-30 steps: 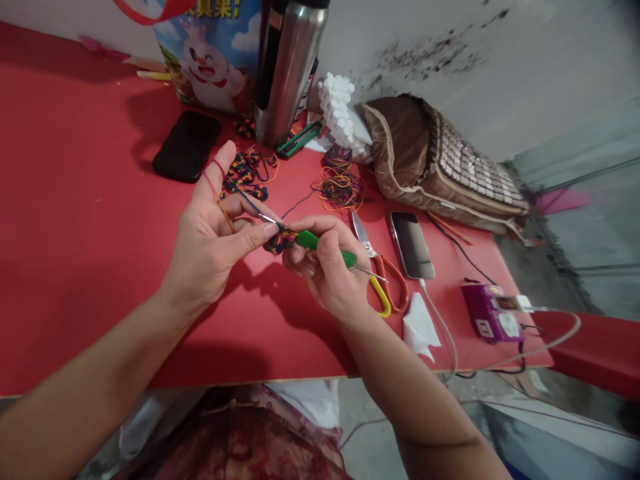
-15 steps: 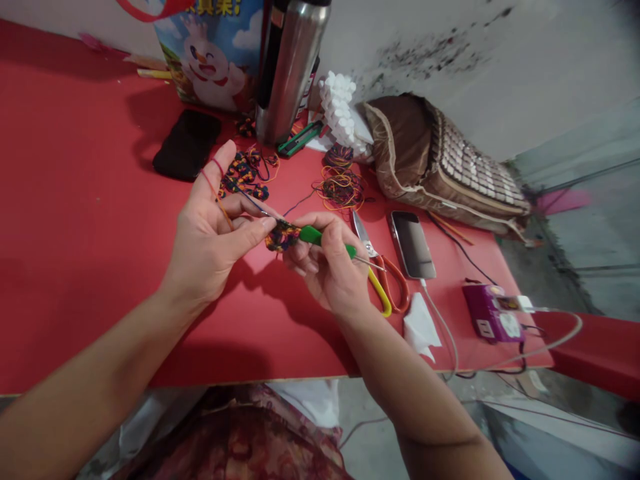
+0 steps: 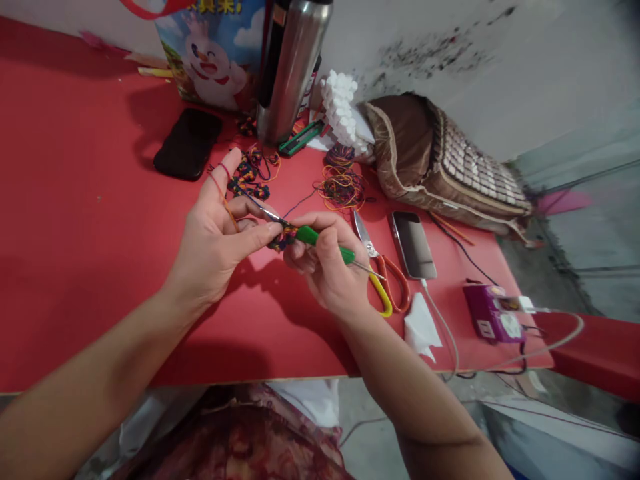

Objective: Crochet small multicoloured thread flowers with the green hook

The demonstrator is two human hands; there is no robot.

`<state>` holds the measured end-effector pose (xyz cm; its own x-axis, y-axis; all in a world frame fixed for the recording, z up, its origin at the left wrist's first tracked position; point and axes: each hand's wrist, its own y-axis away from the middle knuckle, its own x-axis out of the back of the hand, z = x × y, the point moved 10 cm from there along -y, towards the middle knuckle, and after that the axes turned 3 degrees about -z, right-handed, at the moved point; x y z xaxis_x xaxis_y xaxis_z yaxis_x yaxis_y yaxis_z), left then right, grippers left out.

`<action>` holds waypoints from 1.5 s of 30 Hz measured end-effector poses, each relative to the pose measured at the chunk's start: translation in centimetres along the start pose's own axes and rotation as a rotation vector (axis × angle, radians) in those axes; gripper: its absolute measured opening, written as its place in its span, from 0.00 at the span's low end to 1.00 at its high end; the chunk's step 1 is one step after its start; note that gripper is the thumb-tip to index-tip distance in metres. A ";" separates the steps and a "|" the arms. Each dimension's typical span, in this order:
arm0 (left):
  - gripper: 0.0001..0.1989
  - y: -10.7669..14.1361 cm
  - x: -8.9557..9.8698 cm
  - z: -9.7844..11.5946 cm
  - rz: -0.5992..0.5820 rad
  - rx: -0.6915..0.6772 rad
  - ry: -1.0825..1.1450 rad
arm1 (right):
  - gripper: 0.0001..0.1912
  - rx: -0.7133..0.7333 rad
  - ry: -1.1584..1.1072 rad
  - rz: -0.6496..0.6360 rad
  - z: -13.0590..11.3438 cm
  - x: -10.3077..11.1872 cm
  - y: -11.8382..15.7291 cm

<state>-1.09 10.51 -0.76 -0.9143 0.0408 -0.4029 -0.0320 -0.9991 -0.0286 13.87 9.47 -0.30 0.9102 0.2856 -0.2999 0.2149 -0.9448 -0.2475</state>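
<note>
On the table (image 3: 75, 267), a bag (image 3: 213, 67) stands at the back, left of a flask (image 3: 295, 77). A flat case (image 3: 187, 145) lies before the bag, with crocheted pieces (image 3: 253, 181) to its right. A cutter (image 3: 301, 138) lies just right of the flask's foot. Farther right, a yarn tangle (image 3: 343, 188) sits before a cushion (image 3: 425, 157), which lies along the wall (image 3: 540, 73). Nearer the front are scissors (image 3: 369, 249), a phone (image 3: 413, 245) to their right, a tissue (image 3: 421, 327) before the phone and a box (image 3: 483, 313) farther right.
</note>
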 end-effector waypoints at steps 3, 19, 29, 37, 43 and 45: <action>0.52 -0.1 0.1 -0.3 -0.012 0.012 -0.004 | 0.20 0.017 0.065 0.029 -0.1 0.2 0.3; 0.52 -0.3 0.5 -1.2 0.030 0.013 0.021 | 0.20 -0.090 -0.088 0.072 1.4 0.5 0.0; 0.50 -0.5 0.2 -1.7 -0.017 0.078 0.052 | 0.19 -0.050 -0.115 0.072 0.9 0.8 -0.3; 0.48 -0.6 0.4 -1.4 -0.020 0.044 0.022 | 0.22 -0.058 -0.031 0.081 1.0 1.1 -0.4; 0.50 -0.5 0.1 -1.1 -0.027 0.017 0.029 | 0.21 -0.032 -0.040 0.095 0.9 1.0 -0.3; 0.50 -0.4 0.0 -1.0 -0.036 0.018 0.022 | 0.22 -0.028 -0.018 0.116 0.8 1.1 -0.2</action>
<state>-0.62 10.90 -1.66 -0.9033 0.0770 -0.4220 -0.0725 -0.9970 -0.0268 14.51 10.06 -1.33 0.9229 0.1768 -0.3420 0.1187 -0.9757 -0.1840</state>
